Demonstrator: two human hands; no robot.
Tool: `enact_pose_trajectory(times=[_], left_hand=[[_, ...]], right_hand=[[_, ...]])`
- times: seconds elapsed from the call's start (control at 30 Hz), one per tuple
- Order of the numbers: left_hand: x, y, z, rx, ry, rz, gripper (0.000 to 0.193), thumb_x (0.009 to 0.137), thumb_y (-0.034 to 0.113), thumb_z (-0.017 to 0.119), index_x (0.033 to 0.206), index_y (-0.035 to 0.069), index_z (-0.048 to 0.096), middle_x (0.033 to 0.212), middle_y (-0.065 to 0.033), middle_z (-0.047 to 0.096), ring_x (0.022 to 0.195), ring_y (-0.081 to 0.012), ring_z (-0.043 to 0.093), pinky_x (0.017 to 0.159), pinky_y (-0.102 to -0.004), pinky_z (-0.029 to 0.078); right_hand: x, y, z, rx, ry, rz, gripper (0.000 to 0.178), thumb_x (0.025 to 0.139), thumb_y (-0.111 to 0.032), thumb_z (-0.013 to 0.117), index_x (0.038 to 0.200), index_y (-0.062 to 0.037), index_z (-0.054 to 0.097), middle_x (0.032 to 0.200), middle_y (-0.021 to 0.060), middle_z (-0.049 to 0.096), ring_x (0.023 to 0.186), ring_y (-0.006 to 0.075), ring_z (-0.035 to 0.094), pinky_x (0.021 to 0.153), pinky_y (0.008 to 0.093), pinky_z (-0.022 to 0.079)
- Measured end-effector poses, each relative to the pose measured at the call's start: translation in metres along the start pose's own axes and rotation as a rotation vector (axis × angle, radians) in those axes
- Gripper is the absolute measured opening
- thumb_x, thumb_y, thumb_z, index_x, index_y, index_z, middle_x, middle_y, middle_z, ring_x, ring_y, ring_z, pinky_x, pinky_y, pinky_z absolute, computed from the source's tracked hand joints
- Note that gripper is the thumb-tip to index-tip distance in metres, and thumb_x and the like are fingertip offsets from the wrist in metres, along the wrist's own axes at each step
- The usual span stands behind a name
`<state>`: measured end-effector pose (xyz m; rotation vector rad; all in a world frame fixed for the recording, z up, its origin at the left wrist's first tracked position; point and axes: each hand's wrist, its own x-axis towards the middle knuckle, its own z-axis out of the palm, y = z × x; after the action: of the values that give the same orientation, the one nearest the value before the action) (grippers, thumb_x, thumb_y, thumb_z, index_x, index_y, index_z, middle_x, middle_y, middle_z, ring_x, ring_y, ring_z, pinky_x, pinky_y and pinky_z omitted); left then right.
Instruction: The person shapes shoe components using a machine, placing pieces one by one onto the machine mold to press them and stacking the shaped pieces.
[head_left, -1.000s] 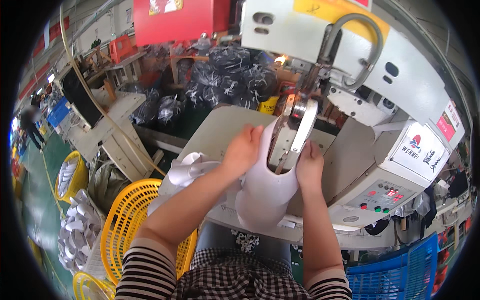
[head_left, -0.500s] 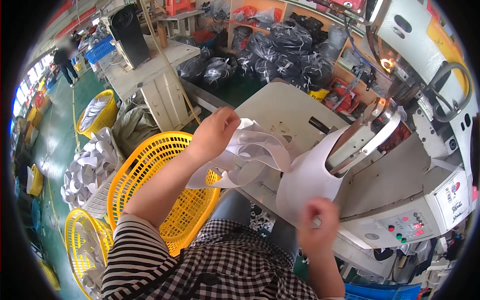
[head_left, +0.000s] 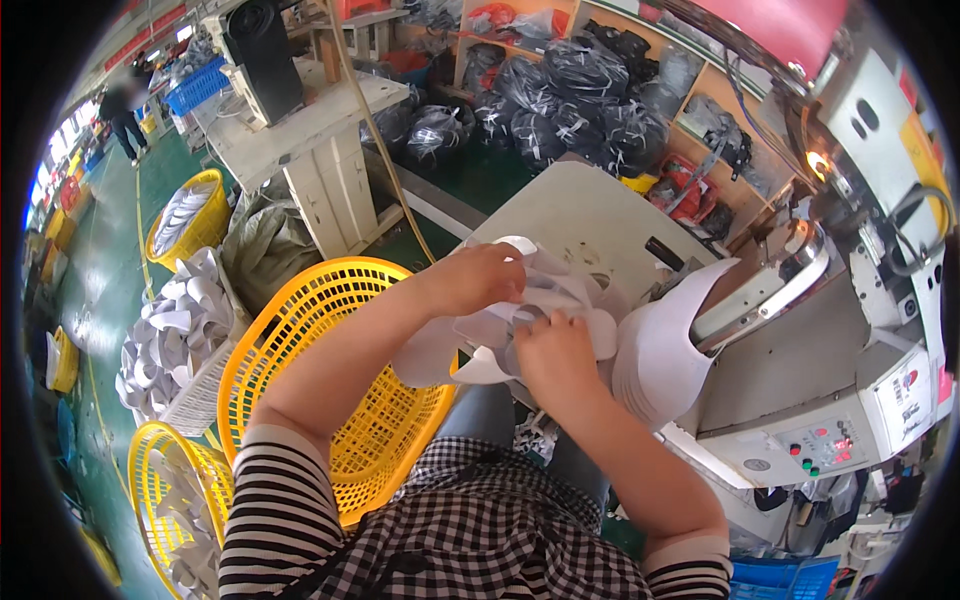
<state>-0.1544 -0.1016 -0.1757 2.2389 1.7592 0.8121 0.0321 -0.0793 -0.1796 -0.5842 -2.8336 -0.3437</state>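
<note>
My left hand (head_left: pixel 482 275) is closed on the upper part of a loose bunch of thin white curved pieces (head_left: pixel 550 290). Beside it, my right hand (head_left: pixel 557 352) has its fingers bent onto the nearer side of the same bunch, gripping a white piece; its fingertips are partly hidden. The bunch lies over the pale machine table (head_left: pixel 560 205), and some pieces hang past its near edge. Right of my hands, several layered white curved sheets (head_left: pixel 655 345) sit against the machine's metal arm (head_left: pixel 765 295), apart from both hands.
A large yellow basket (head_left: pixel 240 370) stands below my left forearm. The machine's control panel (head_left: pixel 820 447) is at the right. More white pieces fill a crate (head_left: pixel 200 395) and yellow baskets on the left. Black bags (head_left: pixel 580 75) are piled at the back; a person (head_left: pixel 122 115) stands far left.
My right hand has moved up and left from below the layered sheets to the loose white bunch. My left hand has shifted right and slightly down. The view has turned a little.
</note>
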Motion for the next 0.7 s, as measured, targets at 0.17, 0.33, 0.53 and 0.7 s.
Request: enact_pose_trajectory(times=[0.17, 0.33, 0.53, 0.7], left_hand=[[0.015, -0.011, -0.008, -0.081, 0.037, -0.234, 0.014, 0.081, 0.016, 0.053, 0.090, 0.006, 0.054, 0.091, -0.0137, 0.058, 0.082, -0.0330, 0.057, 0.070, -0.0398, 0.045], [0.043, -0.042, -0.020, -0.154, 0.154, -0.206, 0.020, 0.084, 0.020, 0.051, 0.092, 0.003, 0.056, 0.082, -0.0163, 0.059, 0.077, -0.0317, 0.058, 0.068, -0.0377, 0.045], [0.066, -0.039, -0.018, -1.190, 0.189, -0.695, 0.024, 0.089, 0.022, 0.047, 0.090, 0.001, 0.058, 0.076, -0.0101, 0.060, 0.065, -0.0175, 0.058, 0.060, -0.0305, 0.047], [0.055, 0.000, -0.012, -1.521, 0.372, -0.612, 0.019, 0.090, 0.019, 0.048, 0.085, 0.003, 0.056, 0.076, -0.0067, 0.060, 0.066, -0.0142, 0.057, 0.065, -0.0264, 0.047]], right_hand=[[-0.009, -0.007, 0.006, -0.053, -0.078, -0.075, 0.012, 0.069, -0.013, 0.054, 0.074, -0.0075, 0.063, 0.070, 0.0066, 0.061, 0.078, 0.0225, 0.054, 0.072, 0.0395, 0.038], [-0.027, -0.028, 0.025, -0.106, -0.137, -0.088, 0.010, 0.069, -0.015, 0.055, 0.071, -0.0103, 0.063, 0.068, 0.0051, 0.060, 0.071, 0.0230, 0.054, 0.065, 0.0385, 0.038], [-0.020, -0.019, 0.021, -0.028, -0.234, -0.006, 0.010, 0.070, -0.015, 0.054, 0.071, -0.0119, 0.064, 0.068, 0.0038, 0.060, 0.076, 0.0227, 0.055, 0.062, 0.0364, 0.041], [-0.020, -0.009, 0.019, 0.069, -0.228, 0.010, 0.007, 0.071, -0.014, 0.055, 0.074, -0.0099, 0.061, 0.074, 0.0052, 0.060, 0.074, 0.0225, 0.056, 0.063, 0.0387, 0.044]])
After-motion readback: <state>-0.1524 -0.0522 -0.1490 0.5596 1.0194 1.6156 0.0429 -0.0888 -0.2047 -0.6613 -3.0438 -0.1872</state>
